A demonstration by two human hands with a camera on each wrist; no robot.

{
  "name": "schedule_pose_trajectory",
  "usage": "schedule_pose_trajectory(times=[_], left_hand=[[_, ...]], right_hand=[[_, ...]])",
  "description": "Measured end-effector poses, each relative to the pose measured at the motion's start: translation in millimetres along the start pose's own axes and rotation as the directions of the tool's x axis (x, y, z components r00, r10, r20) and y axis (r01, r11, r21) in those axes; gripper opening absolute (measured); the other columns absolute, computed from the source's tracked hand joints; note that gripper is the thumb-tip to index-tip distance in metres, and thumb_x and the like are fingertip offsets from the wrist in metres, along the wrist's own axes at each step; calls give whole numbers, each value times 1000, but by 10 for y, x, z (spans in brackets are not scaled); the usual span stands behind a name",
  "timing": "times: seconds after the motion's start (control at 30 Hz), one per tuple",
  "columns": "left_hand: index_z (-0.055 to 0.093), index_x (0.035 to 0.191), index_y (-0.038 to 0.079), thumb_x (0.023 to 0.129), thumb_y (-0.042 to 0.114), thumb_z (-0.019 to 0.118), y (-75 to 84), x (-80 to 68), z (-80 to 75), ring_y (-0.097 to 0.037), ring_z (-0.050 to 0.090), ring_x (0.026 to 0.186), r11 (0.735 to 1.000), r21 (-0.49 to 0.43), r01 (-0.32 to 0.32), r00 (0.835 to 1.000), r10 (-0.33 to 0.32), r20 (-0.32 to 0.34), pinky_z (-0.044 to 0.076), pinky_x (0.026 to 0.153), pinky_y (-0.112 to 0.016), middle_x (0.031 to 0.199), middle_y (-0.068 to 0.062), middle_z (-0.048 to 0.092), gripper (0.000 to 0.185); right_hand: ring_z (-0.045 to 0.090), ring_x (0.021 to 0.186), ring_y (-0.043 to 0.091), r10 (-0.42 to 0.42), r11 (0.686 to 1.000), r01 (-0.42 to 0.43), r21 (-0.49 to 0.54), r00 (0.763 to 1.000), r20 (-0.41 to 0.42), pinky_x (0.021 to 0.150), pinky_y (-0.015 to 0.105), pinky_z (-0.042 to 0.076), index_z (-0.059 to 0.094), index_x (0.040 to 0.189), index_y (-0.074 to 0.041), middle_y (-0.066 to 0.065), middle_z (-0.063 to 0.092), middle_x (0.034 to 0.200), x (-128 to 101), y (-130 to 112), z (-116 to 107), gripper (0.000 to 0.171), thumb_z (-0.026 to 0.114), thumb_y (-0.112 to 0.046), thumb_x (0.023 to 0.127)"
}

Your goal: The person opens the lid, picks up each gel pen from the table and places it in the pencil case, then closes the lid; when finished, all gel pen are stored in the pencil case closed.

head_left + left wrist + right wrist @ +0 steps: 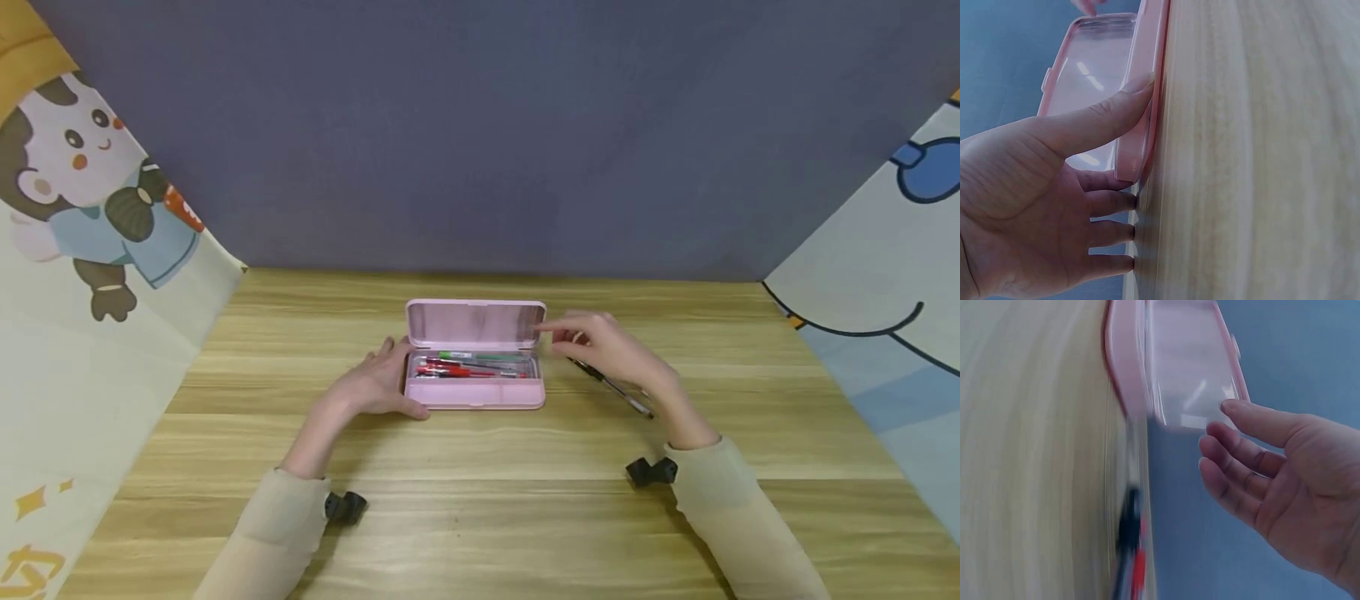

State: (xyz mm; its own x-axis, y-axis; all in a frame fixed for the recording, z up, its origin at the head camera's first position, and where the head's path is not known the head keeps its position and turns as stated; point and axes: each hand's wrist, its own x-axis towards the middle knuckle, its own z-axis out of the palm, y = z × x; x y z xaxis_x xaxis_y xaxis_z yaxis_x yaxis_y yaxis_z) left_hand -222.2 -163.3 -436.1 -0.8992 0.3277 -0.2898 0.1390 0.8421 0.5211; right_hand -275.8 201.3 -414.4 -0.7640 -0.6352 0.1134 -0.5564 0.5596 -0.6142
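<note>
Pens (471, 367) in open pink case (476, 398)

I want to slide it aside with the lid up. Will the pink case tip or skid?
The case looks like light, stiff plastic, flat on smooth wood, so it probably skids easily. Its upright lid may tip it backward if pushed high. The left hand steadies its end.

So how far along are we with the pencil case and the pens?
Done: the pink pencil case stands open on the table, with red and green pens inside. In hand: the left hand steadies the case's left end, thumb on the front edge; the right hand has its fingertips by the lid's right corner, holding nothing. Left: one black pen lies outside, right of the case, and the lid is unshut.
</note>
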Motion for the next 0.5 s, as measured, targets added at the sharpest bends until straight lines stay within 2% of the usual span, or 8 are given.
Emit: schedule_pose_trajectory(times=[0.1, 0.23, 0.43, 0.5], left_hand=[[26, 158, 0, 73, 37, 92, 1, -3, -6, -51, 6, 158, 1000, -2, 0, 1000, 0, 0, 13, 128, -69, 172, -24, 11, 114], [26, 158, 0, 73, 37, 92, -7, 5, -4, -51, 6, 158, 1000, -1, -5, 1000, 5, -3, 12, 128, -68, 172, -25, 11, 113], [25, 158, -1, 73, 37, 91, -21, 8, 1, -53, 7, 157, 1000, 0, -17, 1000, 17, -5, 12, 128, -69, 171, -27, 12, 114], [25, 158, -1, 73, 37, 91, -24, 9, 3, -53, 6, 157, 1000, -3, -19, 1000, 19, -2, 12, 128, -69, 171, -27, 12, 114]], right_hand=[[68, 94, 18, 52, 999, -52, -6, 998, -17, 81, 34, 62, 65, 139, -9, 6, 73, 102, -156, 164, -129, 40, 68, -12, 99], [69, 96, 16, 89, 996, -90, -24, 995, -43, 79, 30, 62, 64, 140, -9, 6, 73, 104, -347, 370, -262, 43, 70, -12, 97], [70, 98, 27, 80, 996, -81, -38, 997, -21, 80, 31, 62, 56, 144, 0, 18, 71, 110, -543, 579, -369, 55, 73, -4, 93], [70, 99, 29, 107, 994, -107, -32, 994, 3, 79, 31, 62, 53, 146, 0, 19, 71, 112, -584, 608, -382, 59, 75, -5, 92]])
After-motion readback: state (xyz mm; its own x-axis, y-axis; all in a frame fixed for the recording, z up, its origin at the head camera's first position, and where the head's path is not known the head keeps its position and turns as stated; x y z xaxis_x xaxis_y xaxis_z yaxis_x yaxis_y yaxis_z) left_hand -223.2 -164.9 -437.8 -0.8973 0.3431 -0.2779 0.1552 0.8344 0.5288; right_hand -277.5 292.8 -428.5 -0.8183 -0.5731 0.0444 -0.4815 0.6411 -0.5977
